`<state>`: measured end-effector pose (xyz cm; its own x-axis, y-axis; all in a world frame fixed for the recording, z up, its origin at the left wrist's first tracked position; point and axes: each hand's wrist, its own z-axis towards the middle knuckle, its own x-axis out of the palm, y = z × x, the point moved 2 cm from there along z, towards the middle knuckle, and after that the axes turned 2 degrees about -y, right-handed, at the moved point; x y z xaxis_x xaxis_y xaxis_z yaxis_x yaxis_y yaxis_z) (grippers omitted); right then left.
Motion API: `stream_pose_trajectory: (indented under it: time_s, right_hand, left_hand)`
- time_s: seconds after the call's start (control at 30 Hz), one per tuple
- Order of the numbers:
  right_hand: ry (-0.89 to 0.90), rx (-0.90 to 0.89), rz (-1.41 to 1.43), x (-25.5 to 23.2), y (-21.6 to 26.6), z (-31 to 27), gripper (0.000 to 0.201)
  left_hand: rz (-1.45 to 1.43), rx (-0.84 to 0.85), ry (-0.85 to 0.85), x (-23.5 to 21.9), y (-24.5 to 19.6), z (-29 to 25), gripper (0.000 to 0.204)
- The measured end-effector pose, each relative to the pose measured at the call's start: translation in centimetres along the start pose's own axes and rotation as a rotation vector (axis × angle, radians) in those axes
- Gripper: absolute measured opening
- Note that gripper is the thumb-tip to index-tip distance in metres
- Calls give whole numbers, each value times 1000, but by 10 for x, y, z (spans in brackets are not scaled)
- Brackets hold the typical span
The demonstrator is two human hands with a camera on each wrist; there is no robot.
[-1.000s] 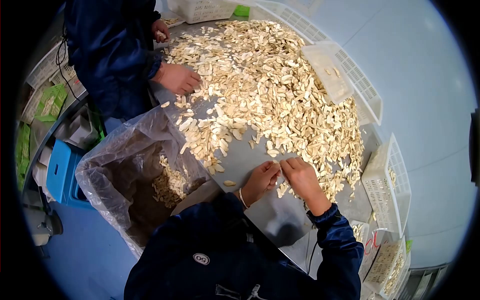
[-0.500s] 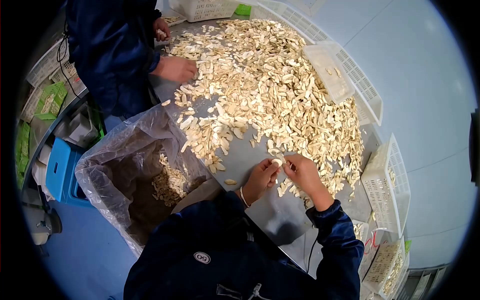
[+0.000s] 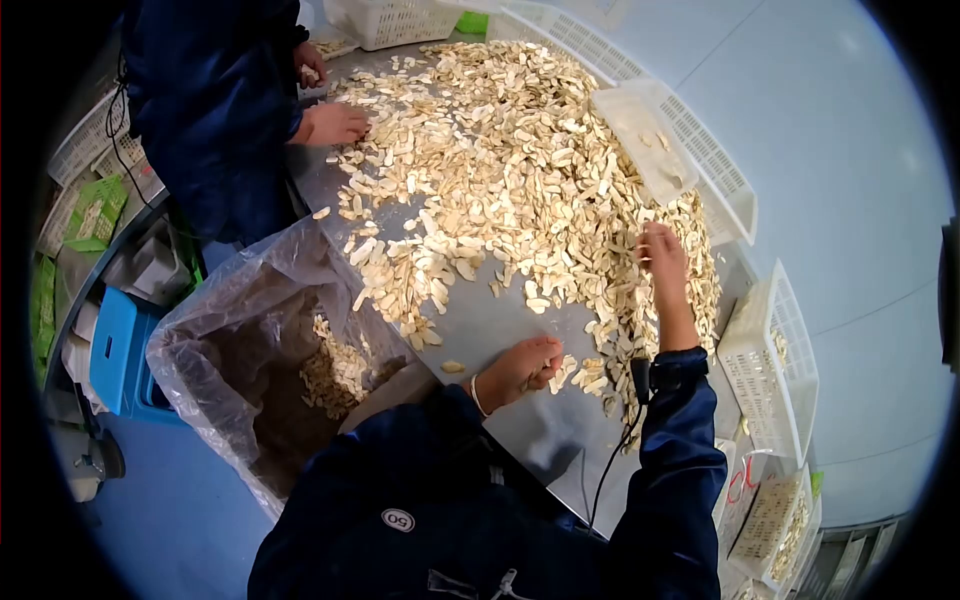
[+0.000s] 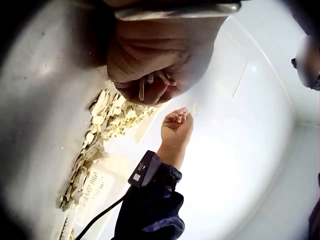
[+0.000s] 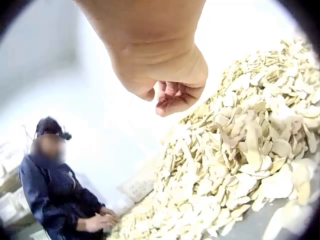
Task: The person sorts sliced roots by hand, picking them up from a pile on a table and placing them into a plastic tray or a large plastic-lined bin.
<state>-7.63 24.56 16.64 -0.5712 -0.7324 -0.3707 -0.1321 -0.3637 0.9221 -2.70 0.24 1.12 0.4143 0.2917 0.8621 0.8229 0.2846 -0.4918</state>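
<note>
Pale dried slices [image 3: 540,170] lie heaped across the metal table [image 3: 480,325]. My left hand [image 3: 522,370] is low over the near part of the table, beside a few loose slices [image 3: 590,377]. Its fingers curl in, and the left wrist view shows thin edges of slices [image 4: 142,89] in the palm. My right hand [image 3: 664,262] is out over the right side of the heap, fingers loosely bent. In the right wrist view that hand [image 5: 162,70] hangs above the slices, with nothing showing between thumb and fingers.
A plastic-lined bin [image 3: 215,350] with slices at its bottom stands left of the table. White baskets [image 3: 765,360] and a clear tray [image 3: 650,145] line the right edge. Another person's hand [image 3: 335,124] touches the heap at the far left.
Both hands were together, holding a pale slice between them. My right hand has since left the left one and moved forward and right over the heap. The other person's hand has shifted slightly.
</note>
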Motion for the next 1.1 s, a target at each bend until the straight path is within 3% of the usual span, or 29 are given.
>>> stream_pose_trajectory:
  time_s: [0.03,0.07,0.1,0.17,0.2,0.3,0.43,0.53,0.63,0.77,0.87,0.97,1.1]
  right_hand:
    - [57,31,-171,13,3,-8,24]
    - [314,-70,-95,26,-20,-10,21]
    - [420,-216,-299,42,-28,-22,17]
    - [567,-294,-610,73,-19,-55,12]
    - [606,-475,-724,81,-26,-64,14]
    - [534,-609,-748,94,-45,-76,14]
    - [585,-496,-750,85,-57,-69,13]
    - [643,-302,-686,64,-51,-64,15]
    - [612,-196,-648,52,-45,-60,19]
    - [879,202,-98,53,-33,-69,20]
    - [908,235,-167,63,-24,-67,22]
    - [645,-141,-434,84,-52,-54,23]
    - [518,-206,-709,118,-49,-65,25]
  left_hand:
    - [-13,-13,6,-1,1,1,12]
    - [-28,-27,12,-2,3,3,13]
    - [-45,-42,18,-3,4,4,13]
    - [-64,-42,28,-1,2,1,13]
    - [-74,-41,31,0,0,-2,13]
    - [-100,-66,18,4,-4,-4,13]
    - [-108,-65,-27,3,-1,0,17]
    - [-137,-92,-8,-4,2,3,22]
    - [-212,-79,23,-10,5,6,27]
    - [-291,-22,-39,-6,0,3,31]
    - [-375,37,9,-11,1,6,30]
    - [-345,27,15,-11,2,5,26]
    - [-342,-23,41,-15,6,7,22]
